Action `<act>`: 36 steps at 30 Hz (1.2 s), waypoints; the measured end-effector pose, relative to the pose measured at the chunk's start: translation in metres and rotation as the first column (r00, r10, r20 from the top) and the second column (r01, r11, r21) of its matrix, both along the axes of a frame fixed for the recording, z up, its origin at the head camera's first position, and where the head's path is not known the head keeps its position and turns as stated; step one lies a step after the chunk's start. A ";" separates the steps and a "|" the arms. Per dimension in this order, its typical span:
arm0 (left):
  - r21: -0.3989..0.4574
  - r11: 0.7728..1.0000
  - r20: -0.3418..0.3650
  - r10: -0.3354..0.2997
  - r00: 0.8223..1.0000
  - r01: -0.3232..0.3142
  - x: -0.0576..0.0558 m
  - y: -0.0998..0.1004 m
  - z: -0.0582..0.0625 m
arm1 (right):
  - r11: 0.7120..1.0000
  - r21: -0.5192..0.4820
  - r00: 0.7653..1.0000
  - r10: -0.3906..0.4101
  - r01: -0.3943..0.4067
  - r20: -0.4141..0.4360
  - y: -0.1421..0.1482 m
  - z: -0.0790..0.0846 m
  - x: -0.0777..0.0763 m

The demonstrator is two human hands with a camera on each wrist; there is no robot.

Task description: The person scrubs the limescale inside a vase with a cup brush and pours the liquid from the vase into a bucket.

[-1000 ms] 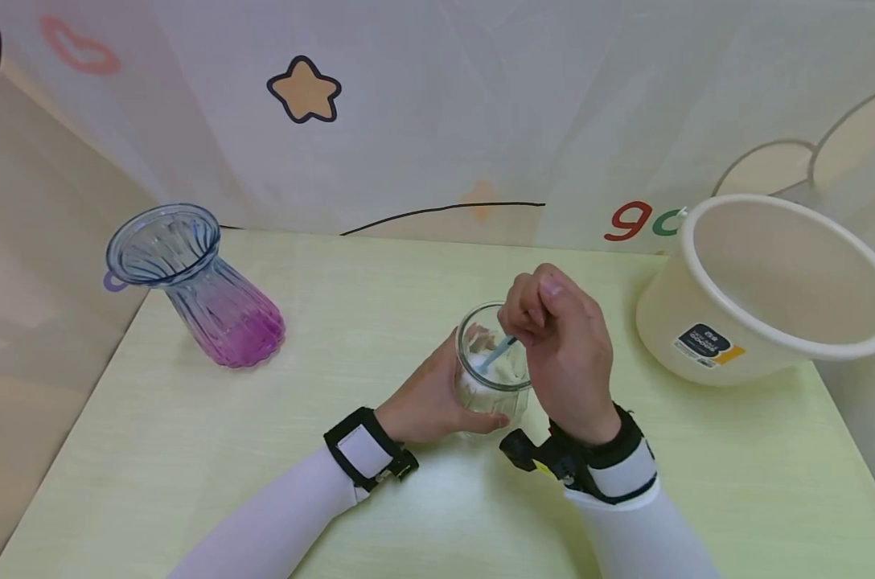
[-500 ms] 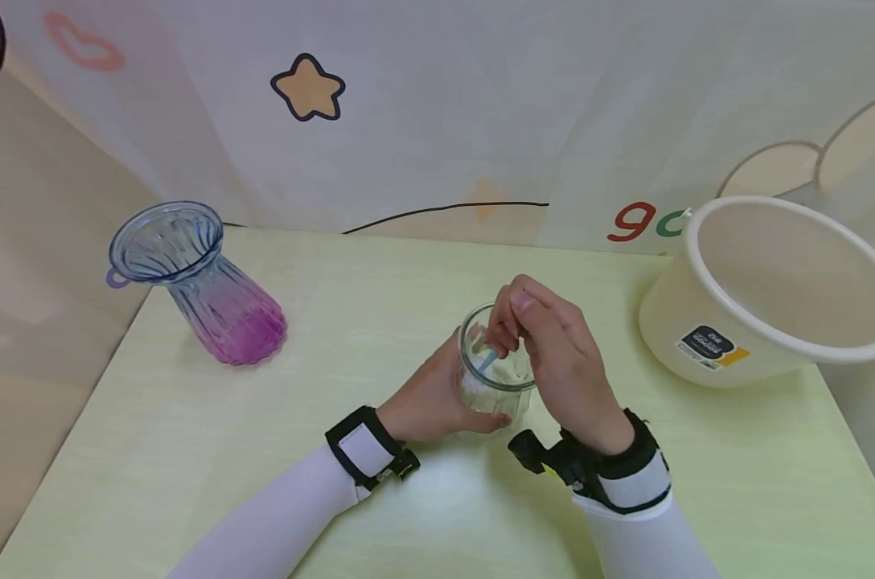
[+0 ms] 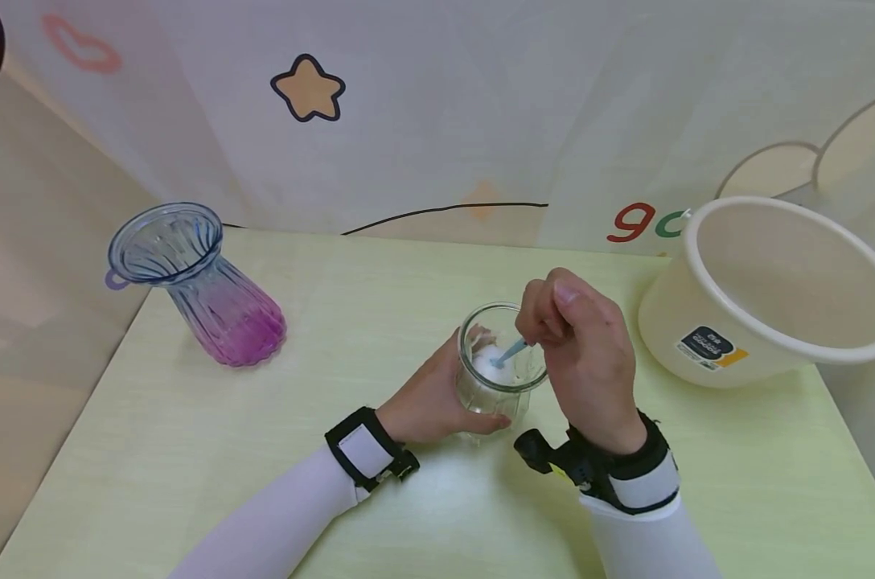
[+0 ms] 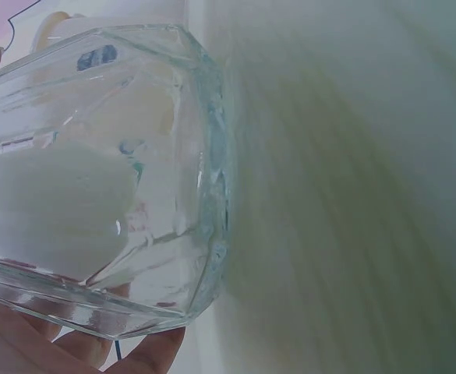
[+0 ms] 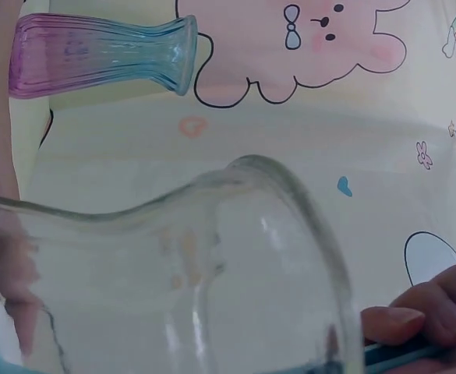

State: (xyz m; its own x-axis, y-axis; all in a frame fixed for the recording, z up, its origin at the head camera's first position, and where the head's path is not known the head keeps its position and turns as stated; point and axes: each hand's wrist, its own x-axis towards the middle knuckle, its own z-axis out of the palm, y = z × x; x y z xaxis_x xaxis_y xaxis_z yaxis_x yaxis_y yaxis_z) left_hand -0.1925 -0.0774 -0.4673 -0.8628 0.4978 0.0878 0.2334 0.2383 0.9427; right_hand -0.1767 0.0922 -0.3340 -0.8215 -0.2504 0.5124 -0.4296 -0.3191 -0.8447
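Note:
My left hand (image 3: 432, 400) grips a clear glass jar (image 3: 490, 400) around its side, at the middle of the table. In the left wrist view the jar's thick, faceted base (image 4: 212, 195) shows close up, with fingertips (image 4: 161, 347) below it. My right hand (image 3: 585, 350) pinches the blue handle of a cup brush (image 3: 511, 352) above the jar's right rim. The brush's white, round, sponge-like head sits inside the jar, and its handle slants out over the rim. Part of the handle is hidden by the right fingers.
A blue-to-pink ribbed glass vase (image 3: 223, 297) stands at the back left, a small purple ring by its rim. At the right is a large cream bucket (image 3: 662, 322) with a label. A printed curtain (image 3: 437, 121) hangs behind the pale table (image 3: 379, 314).
My right hand dips toward the jar's mouth, then rises back up to the right with the brush handle. The white head shows more plainly now. The left hand and jar hold still.

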 end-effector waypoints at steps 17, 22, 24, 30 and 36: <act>-0.004 1.000 -0.036 0.000 0.999 0.000 -0.002 0.000 -0.003 | 0.982 -0.188 0.979 -0.005 -0.034 -0.202 0.005 0.004 0.014; -0.008 1.000 -0.035 0.010 0.999 -0.010 -0.002 0.000 -0.004 | 0.994 -0.109 0.990 -0.025 0.010 -0.139 0.001 0.005 0.012; -0.007 1.000 -0.031 0.011 0.999 -0.011 -0.002 0.000 -0.003 | 0.998 -0.061 0.993 -0.034 0.027 -0.117 -0.001 0.004 0.011; 0.017 1.000 -0.012 0.008 1.000 -0.007 -0.002 0.000 -0.002 | 0.992 0.115 0.997 -0.040 0.048 -0.068 -0.004 0.001 0.008; 0.070 0.997 -0.014 -0.018 1.000 0.019 -0.003 0.001 -0.002 | 0.946 0.316 0.997 -0.063 0.074 -0.046 -0.007 0.000 0.007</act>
